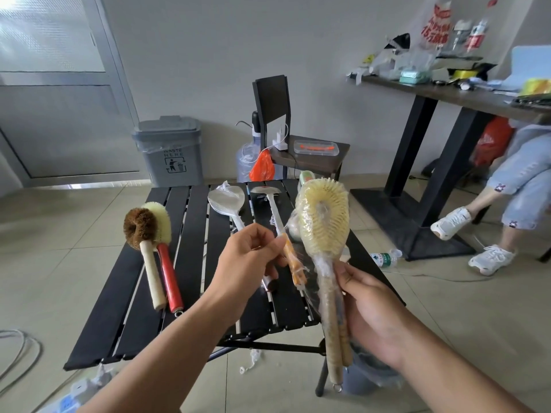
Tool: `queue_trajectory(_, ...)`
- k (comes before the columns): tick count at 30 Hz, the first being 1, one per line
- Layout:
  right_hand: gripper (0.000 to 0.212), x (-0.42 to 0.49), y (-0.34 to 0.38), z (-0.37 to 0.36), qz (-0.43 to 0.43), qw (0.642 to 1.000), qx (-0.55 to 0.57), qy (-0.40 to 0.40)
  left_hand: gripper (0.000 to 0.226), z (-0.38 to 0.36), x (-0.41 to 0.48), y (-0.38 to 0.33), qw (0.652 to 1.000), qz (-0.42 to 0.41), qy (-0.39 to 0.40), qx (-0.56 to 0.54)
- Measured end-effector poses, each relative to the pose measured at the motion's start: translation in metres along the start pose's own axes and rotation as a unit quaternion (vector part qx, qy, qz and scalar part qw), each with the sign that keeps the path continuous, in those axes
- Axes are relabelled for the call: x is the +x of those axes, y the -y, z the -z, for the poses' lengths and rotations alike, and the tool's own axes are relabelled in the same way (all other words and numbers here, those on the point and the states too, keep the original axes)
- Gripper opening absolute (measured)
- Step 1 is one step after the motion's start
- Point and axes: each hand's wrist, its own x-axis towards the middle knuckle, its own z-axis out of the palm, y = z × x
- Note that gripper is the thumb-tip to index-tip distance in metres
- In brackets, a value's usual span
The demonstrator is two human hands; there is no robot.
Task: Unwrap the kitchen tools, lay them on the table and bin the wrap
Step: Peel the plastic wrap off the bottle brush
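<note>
- The right hand (366, 308) is closest, its fingers curled round the handle of a pale brush (323, 216) covered in clear wrap (301, 263).
- The brush is held over the near right part of the tabletop (143, 299). Its long axis is almost upright, with the bristle head up and away and the ring end pointing down toward the person.
- The left hand (253, 248) is level with the neck of the brush and just to its left. Its fingertips seem to pinch a loose end of the wrap.
- Judgement: the peel has to run sideways and down the handle, so the left hand does the pulling.
- The bin (170, 150) stands beyond the tabletop's far left corner, on the left hand's side.
- Two bare brushes (155, 254) lie on the left slats.
</note>
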Motion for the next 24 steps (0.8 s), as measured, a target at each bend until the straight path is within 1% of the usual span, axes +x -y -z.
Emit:
queue_trajectory(1,0.028,0.000,0.000,0.000,0.000,1.000,-0.003,0.002,0.019,-0.001,0.001,0.001,1.000,0.018,0.001,-0.020)
queue_trajectory(3,0.031,0.000,0.000,0.001,0.004,1.000,-0.012,0.006,0.017,-0.003,0.003,0.001,0.996,0.036,0.031,-0.071)
queue_trajectory(4,0.033,-0.001,0.000,0.001,0.005,1.000,-0.017,0.007,0.023,-0.003,0.003,-0.001,0.994,0.033,0.048,-0.093)
queue_trajectory(5,0.035,-0.002,0.000,0.001,0.004,1.000,-0.024,0.009,0.034,-0.004,0.004,-0.004,0.992,0.024,0.063,-0.103)
queue_trajectory(7,0.037,-0.004,-0.002,0.003,-0.001,0.999,-0.040,0.011,0.054,-0.002,0.005,-0.007,0.995,-0.004,0.072,-0.072)
queue_trajectory(8,0.037,-0.004,-0.003,0.004,-0.005,0.999,-0.046,0.011,0.057,-0.001,0.006,-0.008,0.996,-0.020,0.068,-0.048)
queue_trajectory(9,0.036,-0.004,-0.004,0.004,-0.010,0.999,-0.049,0.011,0.055,-0.001,0.006,-0.008,0.997,-0.036,0.060,-0.034)
queue_trajectory(12,0.031,-0.005,-0.006,0.003,-0.024,0.999,-0.046,0.002,0.038,0.004,0.009,-0.006,0.995,-0.076,0.039,-0.042)
queue_trajectory(14,0.027,-0.004,-0.005,0.002,-0.031,0.999,-0.037,-0.009,0.030,0.008,0.011,-0.005,0.996,-0.082,0.020,-0.042)
queue_trajectory(16,0.028,-0.003,-0.004,0.003,-0.034,0.999,-0.027,-0.027,0.024,0.012,0.014,-0.002,0.997,-0.058,-0.013,-0.054)
queue_trajectory(18,0.031,-0.002,-0.003,0.004,-0.030,0.999,-0.027,-0.031,0.022,0.014,0.015,0.003,0.995,-0.008,-0.038,-0.096)
queue_trajectory(20,0.038,-0.003,-0.003,0.003,-0.024,0.999,-0.031,-0.014,0.025,0.012,0.014,0.004,0.988,0.034,-0.034,-0.149)
queue_trajectory(22,0.043,-0.002,-0.004,0.001,-0.002,0.999,-0.043,-0.004,0.039,0.007,0.011,0.003,0.978,0.074,-0.001,-0.194)
queue_trajectory(24,0.042,-0.004,-0.002,-0.001,0.024,0.998,-0.057,0.011,0.064,0.000,0.006,0.002,0.973,0.118,0.073,-0.183)
